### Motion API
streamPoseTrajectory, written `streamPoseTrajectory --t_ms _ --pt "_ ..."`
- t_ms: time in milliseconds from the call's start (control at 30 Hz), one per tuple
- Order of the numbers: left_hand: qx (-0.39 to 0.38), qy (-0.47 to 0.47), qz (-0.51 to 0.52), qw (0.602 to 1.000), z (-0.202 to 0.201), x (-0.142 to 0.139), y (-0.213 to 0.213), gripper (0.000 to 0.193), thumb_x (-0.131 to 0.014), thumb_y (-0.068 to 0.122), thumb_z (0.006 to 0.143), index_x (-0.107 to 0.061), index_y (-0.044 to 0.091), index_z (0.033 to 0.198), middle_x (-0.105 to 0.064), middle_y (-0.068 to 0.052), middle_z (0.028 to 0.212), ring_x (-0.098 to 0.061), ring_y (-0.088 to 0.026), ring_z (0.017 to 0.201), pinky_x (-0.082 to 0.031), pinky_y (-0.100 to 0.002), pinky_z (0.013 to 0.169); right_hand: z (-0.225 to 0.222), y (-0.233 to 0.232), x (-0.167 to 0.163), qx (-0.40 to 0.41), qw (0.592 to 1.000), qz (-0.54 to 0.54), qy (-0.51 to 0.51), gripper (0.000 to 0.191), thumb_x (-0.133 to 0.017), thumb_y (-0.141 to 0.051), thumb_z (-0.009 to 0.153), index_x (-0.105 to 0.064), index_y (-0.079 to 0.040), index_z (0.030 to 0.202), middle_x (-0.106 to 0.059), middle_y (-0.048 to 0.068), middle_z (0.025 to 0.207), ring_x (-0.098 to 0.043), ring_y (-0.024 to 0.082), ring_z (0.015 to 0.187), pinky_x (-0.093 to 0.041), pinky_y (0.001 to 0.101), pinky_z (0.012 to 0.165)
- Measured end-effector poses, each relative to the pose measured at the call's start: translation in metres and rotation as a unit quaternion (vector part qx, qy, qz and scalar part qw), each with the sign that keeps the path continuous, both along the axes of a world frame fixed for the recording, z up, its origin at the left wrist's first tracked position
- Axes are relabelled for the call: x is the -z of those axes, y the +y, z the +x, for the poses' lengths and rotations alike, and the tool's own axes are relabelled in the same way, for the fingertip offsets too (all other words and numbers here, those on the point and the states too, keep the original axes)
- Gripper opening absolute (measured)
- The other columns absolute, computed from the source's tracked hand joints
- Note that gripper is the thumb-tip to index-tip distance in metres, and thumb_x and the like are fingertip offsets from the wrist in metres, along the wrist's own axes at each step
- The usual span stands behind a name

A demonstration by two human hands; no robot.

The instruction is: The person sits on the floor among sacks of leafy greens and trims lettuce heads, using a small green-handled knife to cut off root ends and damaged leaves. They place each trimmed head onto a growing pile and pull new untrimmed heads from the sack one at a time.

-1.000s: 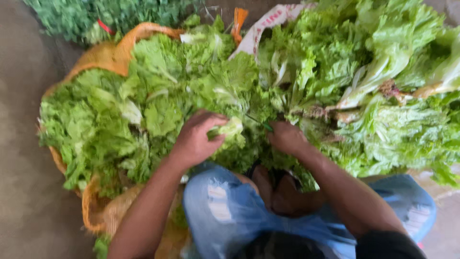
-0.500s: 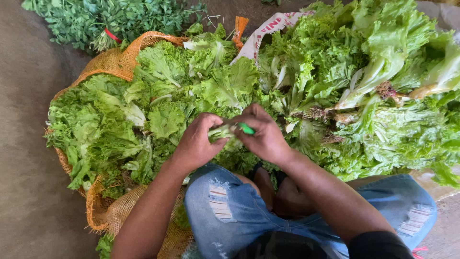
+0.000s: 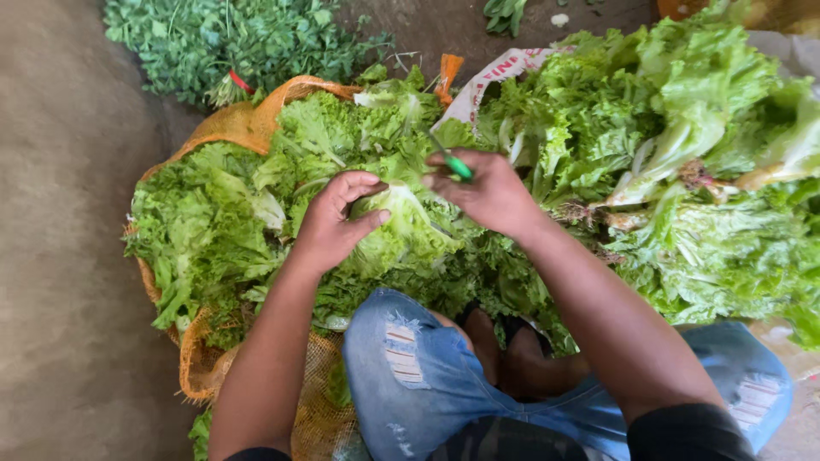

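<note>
Left hand (image 3: 335, 224) clamped around a lettuce head (image 3: 395, 229), fingers curled over its pale base, held above the heap at scene centre. Right hand (image 3: 487, 192) closed on a green-handled tool (image 3: 453, 162), just right of the lettuce head and touching its leaves. Bounded on the left by an orange mesh sack (image 3: 224, 125), rim rolled down, filled with loose lettuce (image 3: 198, 235). Bounded on the right by a second lettuce pile (image 3: 683, 171), stacked high, root ends facing inward. Far left: bunch of small-leaved herbs (image 3: 231, 38) on the floor. Near side closed off by knees in torn blue jeans (image 3: 401, 367). Open room only on the bare concrete floor (image 3: 60, 256) at far left.
</note>
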State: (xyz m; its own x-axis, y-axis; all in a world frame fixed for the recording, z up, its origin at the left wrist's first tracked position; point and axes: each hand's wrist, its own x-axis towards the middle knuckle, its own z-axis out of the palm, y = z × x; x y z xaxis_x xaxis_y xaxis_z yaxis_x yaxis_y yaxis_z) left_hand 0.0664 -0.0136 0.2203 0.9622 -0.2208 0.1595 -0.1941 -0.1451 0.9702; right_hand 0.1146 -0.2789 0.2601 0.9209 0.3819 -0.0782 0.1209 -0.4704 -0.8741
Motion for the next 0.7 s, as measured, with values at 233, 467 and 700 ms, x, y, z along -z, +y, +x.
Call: streamPoseTrajectory --t_ms 233,467,700 --pt "0.047 0.023 0.012 0.999 0.009 -0.024 -0.043 0.047 -0.081 -0.001 0.089 -0.058 0.001 0.13 -0.07 -0.011 0.124 -0.065 -0.017 0.119 -0.054 -0.03 0.101 -0.01 -0.025 -0.066 -0.096 0.994 -0.03 -0.043 0.042 -0.081 -0.029 0.084 -0.073 -0.01 0.121 -0.079 0.009 0.101 -0.073 0.019 0.087 -0.057 0.0357 0.082" --pt "0.156 -0.025 -0.037 0.987 -0.001 -0.057 -0.1 0.074 -0.085 0.0 0.084 -0.04 0.003 0.142 -0.06 -0.015 0.135 -0.064 -0.022 0.123 -0.055 -0.037 0.106 -0.037 -0.076 -0.091 -0.102 0.983 -0.151 0.007 0.046 -0.082 -0.038 0.083 -0.072 -0.009 0.118 -0.078 0.012 0.094 -0.074 0.024 0.084 -0.057 0.0392 0.078" --pt "0.117 0.041 0.039 0.992 -0.03 -0.087 -0.128 0.061 -0.066 -0.001 0.09 -0.047 0.002 0.148 -0.052 -0.016 0.156 -0.048 -0.03 0.148 -0.037 -0.044 0.122 -0.167 -0.282 -0.13 0.107 0.989 -0.062 -0.075 0.041 -0.081 -0.033 0.088 -0.074 -0.006 0.117 -0.077 0.006 0.092 -0.07 0.015 0.083 -0.057 0.0334 0.076"
